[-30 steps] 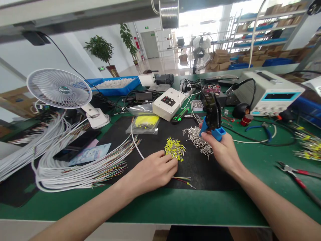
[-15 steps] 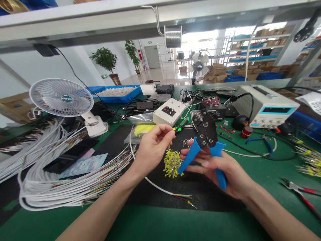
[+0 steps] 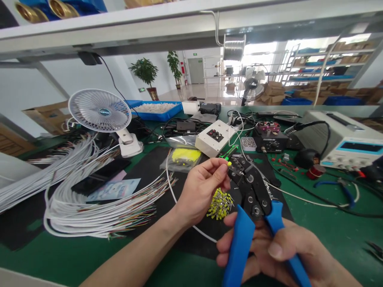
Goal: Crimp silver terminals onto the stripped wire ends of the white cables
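Observation:
My left hand [image 3: 201,188] pinches a small yellow terminal [image 3: 229,163] between thumb and forefinger, right at the jaws of a crimping tool [image 3: 253,191]. My right hand [image 3: 277,253] wraps the tool's blue handles [image 3: 239,247], which are spread apart. Below the hands a pile of loose yellow terminals [image 3: 220,203] lies on a black mat [image 3: 149,171]. A white cable [image 3: 179,215] with stripped coloured ends runs across the mat under my left wrist.
A white desk fan [image 3: 100,113] stands at the left above bundles of white cables [image 3: 74,199]. A bag of yellow parts [image 3: 181,156], a white button box [image 3: 215,137], a soldering station [image 3: 269,137] and a power supply [image 3: 344,141] sit behind. Blue pliers [image 3: 338,187] lie at the right.
My left hand picked a yellow terminal from the pile and lifted it to the tool's jaws. My right hand drew the tool nearer and lower, with its handles opened. The view shifted left.

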Demonstrator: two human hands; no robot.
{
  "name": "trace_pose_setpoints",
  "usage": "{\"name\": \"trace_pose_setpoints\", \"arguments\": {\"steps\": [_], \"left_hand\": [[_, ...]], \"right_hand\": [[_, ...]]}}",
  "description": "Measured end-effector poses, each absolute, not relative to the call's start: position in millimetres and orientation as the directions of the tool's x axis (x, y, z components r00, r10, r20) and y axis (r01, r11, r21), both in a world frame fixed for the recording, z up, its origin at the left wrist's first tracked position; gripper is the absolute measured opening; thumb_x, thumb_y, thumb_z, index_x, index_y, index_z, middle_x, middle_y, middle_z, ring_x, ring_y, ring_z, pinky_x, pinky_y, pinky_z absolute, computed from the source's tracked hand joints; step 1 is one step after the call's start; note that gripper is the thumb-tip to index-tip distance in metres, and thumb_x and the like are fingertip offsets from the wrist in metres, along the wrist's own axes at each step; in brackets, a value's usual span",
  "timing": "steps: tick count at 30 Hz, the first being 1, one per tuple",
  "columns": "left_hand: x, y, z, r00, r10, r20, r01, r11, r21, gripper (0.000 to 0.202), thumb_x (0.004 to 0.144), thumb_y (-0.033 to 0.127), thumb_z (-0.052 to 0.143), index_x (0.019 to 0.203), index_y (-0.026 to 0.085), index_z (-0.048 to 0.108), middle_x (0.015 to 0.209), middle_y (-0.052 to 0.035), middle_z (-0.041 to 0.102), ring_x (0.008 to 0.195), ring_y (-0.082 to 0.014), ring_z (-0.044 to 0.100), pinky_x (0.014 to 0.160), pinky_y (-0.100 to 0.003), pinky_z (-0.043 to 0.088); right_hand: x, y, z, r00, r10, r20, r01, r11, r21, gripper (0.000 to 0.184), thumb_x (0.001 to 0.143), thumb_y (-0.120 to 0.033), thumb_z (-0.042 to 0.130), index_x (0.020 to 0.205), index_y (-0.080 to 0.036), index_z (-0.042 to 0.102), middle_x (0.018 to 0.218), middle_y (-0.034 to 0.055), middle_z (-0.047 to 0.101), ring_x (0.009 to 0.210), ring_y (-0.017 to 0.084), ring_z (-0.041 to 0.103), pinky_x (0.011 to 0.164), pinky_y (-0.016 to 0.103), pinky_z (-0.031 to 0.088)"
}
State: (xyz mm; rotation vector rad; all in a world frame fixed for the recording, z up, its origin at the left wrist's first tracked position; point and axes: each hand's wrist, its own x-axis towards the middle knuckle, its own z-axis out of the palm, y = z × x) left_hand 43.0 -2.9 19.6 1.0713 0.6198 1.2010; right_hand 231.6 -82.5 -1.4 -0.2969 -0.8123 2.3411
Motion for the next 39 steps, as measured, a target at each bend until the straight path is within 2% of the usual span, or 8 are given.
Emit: {"name": "trace_pose_setpoints", "arguments": {"steps": [8,16,20,26,32,39], "left_hand": [[43.0,-5.8,16.5,0.299,0.949,0.105,-0.471,0.051,0.881,0.023,0.088,0.03,0.076,0.103,0.014,0.069,0.077,-0.0019,0.064,0.06,-0.0067,0.054,0.057,-0.018,0.042],[41.1,-7.2,11.7,0.303,0.942,0.143,-0.422,-0.002,0.907,0.02,0.095,0.033,0.069,0.102,0.014,0.069,0.075,-0.0017,0.063,0.062,-0.0067,0.053,0.06,-0.018,0.041],[40.9,-8.2,8.5,0.294,0.942,0.162,-0.367,-0.045,0.929,0.02,0.093,0.034,0.071,0.101,0.015,0.069,0.076,-0.0016,0.064,0.061,-0.0079,0.054,0.059,-0.02,0.043],[41.7,-10.0,6.1,0.256,0.949,0.183,-0.298,-0.103,0.949,0.023,0.094,0.036,0.07,0.103,0.016,0.069,0.084,-0.0043,0.068,0.067,-0.0102,0.058,0.063,-0.022,0.048],[44.2,-13.5,6.4,0.234,0.951,0.2,-0.303,-0.124,0.945,0.02,0.094,0.034,0.069,0.102,0.016,0.068,0.087,-0.004,0.068,0.07,-0.0108,0.059,0.065,-0.022,0.05],[45.3,-15.2,3.6,0.198,0.958,0.207,-0.319,-0.136,0.938,0.019,0.093,0.033,0.07,0.101,0.016,0.07,0.085,-0.0033,0.066,0.069,-0.0107,0.057,0.064,-0.022,0.048]], "right_hand": [[229.8,-82.4,-2.7,-0.787,0.616,-0.036,-0.465,-0.629,-0.623,0.061,0.073,-0.018,0.06,0.134,-0.018,0.065,0.13,0.0157,0.07,0.125,0.037,0.063,0.104,0.055,0.046],[226.8,-82.7,-2.9,-0.787,0.616,-0.03,-0.476,-0.638,-0.606,0.06,0.075,-0.018,0.059,0.135,-0.017,0.064,0.131,0.0165,0.07,0.125,0.036,0.063,0.103,0.052,0.047],[227.3,-83.7,-3.1,-0.799,0.6,-0.035,-0.466,-0.655,-0.595,0.061,0.074,-0.018,0.059,0.135,-0.016,0.064,0.131,0.0158,0.07,0.125,0.035,0.064,0.102,0.048,0.048],[227.0,-84.9,-5.7,-0.816,0.575,-0.058,-0.44,-0.682,-0.584,0.063,0.071,-0.019,0.061,0.134,-0.016,0.064,0.13,0.0159,0.07,0.124,0.035,0.064,0.104,0.049,0.047],[225.3,-86.0,-6.1,-0.833,0.551,-0.039,-0.445,-0.712,-0.543,0.062,0.072,-0.02,0.06,0.134,-0.016,0.064,0.128,0.0138,0.071,0.123,0.034,0.065,0.103,0.047,0.047],[221.4,-87.6,-6.1,-0.818,0.573,-0.054,-0.47,-0.719,-0.512,0.057,0.07,-0.024,0.061,0.127,-0.014,0.066,0.114,0.0139,0.074,0.11,0.033,0.07,0.101,0.051,0.047]]}}
